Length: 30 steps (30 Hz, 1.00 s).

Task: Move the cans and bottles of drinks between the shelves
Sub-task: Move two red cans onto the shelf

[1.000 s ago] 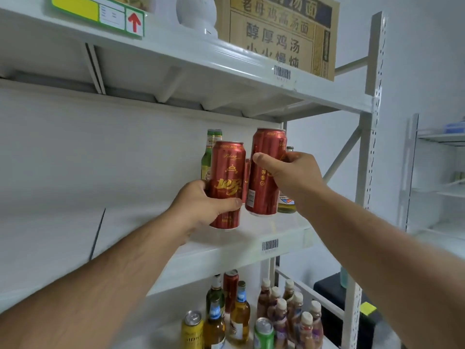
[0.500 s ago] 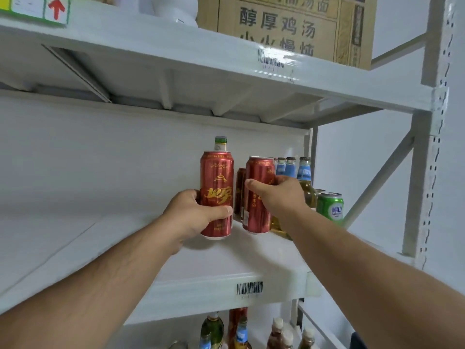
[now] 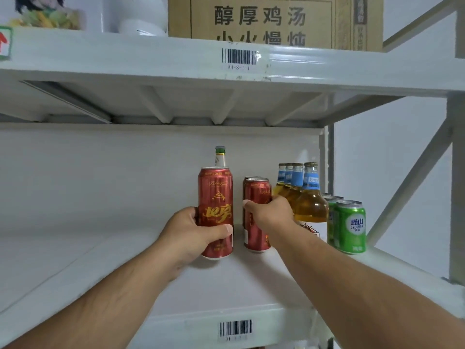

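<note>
Two red cans stand upright on the white shelf (image 3: 176,293): the left hand (image 3: 193,235) wraps the taller can (image 3: 216,197), the right hand (image 3: 271,214) clasps the shorter can (image 3: 256,192); amber bottles (image 3: 310,205) stand just beyond the right fingers.

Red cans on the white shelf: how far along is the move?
Done: blue-labelled bottles and green cans stand on the shelf. In hand: left hand and right hand each grip a red can. Left: letting go.
</note>
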### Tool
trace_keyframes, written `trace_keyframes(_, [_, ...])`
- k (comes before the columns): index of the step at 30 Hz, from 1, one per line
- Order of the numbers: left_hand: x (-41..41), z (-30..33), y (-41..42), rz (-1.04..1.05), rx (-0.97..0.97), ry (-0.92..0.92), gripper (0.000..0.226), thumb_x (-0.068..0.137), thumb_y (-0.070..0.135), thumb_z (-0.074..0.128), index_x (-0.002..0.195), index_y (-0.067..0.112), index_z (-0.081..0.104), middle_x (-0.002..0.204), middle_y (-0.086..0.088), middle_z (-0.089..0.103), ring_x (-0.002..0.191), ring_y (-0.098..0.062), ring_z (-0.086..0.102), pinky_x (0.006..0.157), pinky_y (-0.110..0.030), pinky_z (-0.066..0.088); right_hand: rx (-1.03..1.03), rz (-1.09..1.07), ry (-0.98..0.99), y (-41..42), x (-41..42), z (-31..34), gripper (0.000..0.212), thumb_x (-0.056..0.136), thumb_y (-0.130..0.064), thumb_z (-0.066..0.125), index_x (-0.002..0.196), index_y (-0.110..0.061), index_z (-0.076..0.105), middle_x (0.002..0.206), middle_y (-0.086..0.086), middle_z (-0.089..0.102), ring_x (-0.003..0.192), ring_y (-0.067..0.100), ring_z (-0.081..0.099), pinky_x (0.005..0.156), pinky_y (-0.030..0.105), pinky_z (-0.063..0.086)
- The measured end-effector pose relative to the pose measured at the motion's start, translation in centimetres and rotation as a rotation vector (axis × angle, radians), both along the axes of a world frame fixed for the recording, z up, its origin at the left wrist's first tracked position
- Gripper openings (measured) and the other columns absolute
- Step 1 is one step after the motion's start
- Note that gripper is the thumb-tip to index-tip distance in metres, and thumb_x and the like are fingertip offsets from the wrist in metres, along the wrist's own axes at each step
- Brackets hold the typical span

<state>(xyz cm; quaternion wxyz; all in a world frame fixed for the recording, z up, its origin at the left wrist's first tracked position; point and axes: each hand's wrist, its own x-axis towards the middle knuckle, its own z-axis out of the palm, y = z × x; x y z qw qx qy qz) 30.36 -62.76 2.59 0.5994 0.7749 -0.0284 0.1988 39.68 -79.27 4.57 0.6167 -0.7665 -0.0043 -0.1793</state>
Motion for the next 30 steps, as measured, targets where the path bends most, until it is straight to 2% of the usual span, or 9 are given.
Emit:
trace_keyframes(3, [0.4,0.1,-0.1,-0.005,0.004,-0.002,0.041,0.070,0.026,0.093,0.107,0.025,0.076,0.091,0.009,0.081,0.082,-0.010,0.078,0.077,-0.031,0.058,0.011,-0.001,0.033,-0.2,0.7,0.1,0.052,0.078,-0.042,0.081,0.118,-0.016,0.060,0.098,0.006,0.066,0.092,0.030,0.064,0.087,0.046,0.055])
trace_keyframes(9, [1.0,0.3,0.1,-0.002,0.023,0.011,0.046,0.068,0.026,0.094,0.110,0.026,0.075,0.095,0.007,0.081,0.089,-0.014,0.078,0.085,-0.036,0.060,0.018,0.001,0.066,-0.3,1.5,0.3,0.054,0.079,-0.043,0.079,0.119,-0.016,0.055,0.098,0.005,0.062,0.089,0.028,0.059,0.090,0.048,0.053])
trace_keyframes(14, [1.4,0.3,0.1,-0.015,0.016,0.003,0.043,0.068,0.025,0.094,0.108,0.025,0.077,0.092,0.009,0.081,0.084,-0.010,0.078,0.078,-0.031,0.057,0.032,0.000,0.073,-0.2,2.0,0.2,0.051,0.079,-0.044,0.079,0.116,-0.019,0.054,0.096,0.003,0.062,0.091,0.029,0.060,0.089,0.049,0.052])
trace_keyframes(17, [1.6,0.1,0.1,-0.009,0.023,0.017,0.049,0.067,0.028,0.095,0.112,0.027,0.075,0.096,0.008,0.081,0.090,-0.014,0.078,0.087,-0.037,0.059,0.036,-0.004,0.073,-0.1,2.1,0.2,0.047,0.079,-0.045,0.079,0.109,-0.022,0.050,0.088,-0.001,0.057,0.088,0.027,0.056,0.088,0.049,0.051])
trace_keyframes(20, [1.7,-0.1,-0.1,-0.009,0.027,0.032,0.054,0.066,0.028,0.095,0.115,0.026,0.074,0.100,0.006,0.081,0.095,-0.018,0.077,0.093,-0.043,0.059,-0.003,-0.003,0.063,-0.3,1.8,0.2,0.050,0.078,-0.046,0.079,0.109,-0.022,0.048,0.092,0.001,0.058,0.088,0.027,0.057,0.085,0.046,0.051])
trace_keyframes(23, [1.9,-0.2,-0.3,-0.024,0.023,0.026,0.049,0.066,0.026,0.095,0.111,0.026,0.075,0.096,0.007,0.081,0.091,-0.016,0.078,0.089,-0.039,0.059,-0.052,0.010,0.027,-0.6,0.6,0.6,0.049,0.080,-0.044,0.078,0.112,-0.020,0.049,0.094,0.002,0.061,0.091,0.027,0.061,0.080,0.043,0.052])
trace_keyframes(27, [2.3,-0.1,-1.2,-0.046,0.012,0.022,0.048,0.066,0.022,0.095,0.108,0.025,0.074,0.098,0.006,0.081,0.089,-0.014,0.078,0.084,-0.034,0.058,-0.123,0.077,-0.031,-1.8,-2.4,0.9,0.040,0.089,-0.034,0.071,0.122,-0.020,0.052,0.109,0.005,0.065,0.102,0.030,0.064,0.086,0.046,0.056])
trace_keyframes(30, [2.7,0.0,-2.2,-0.064,0.026,0.032,0.061,0.052,0.031,0.097,0.108,0.029,0.073,0.098,0.007,0.081,0.090,-0.014,0.078,0.084,-0.036,0.059,-0.187,0.182,-0.094,-3.3,-4.9,0.4,0.037,0.093,-0.026,0.068,0.126,-0.021,0.054,0.108,0.001,0.066,0.101,0.024,0.064,0.089,0.042,0.055])
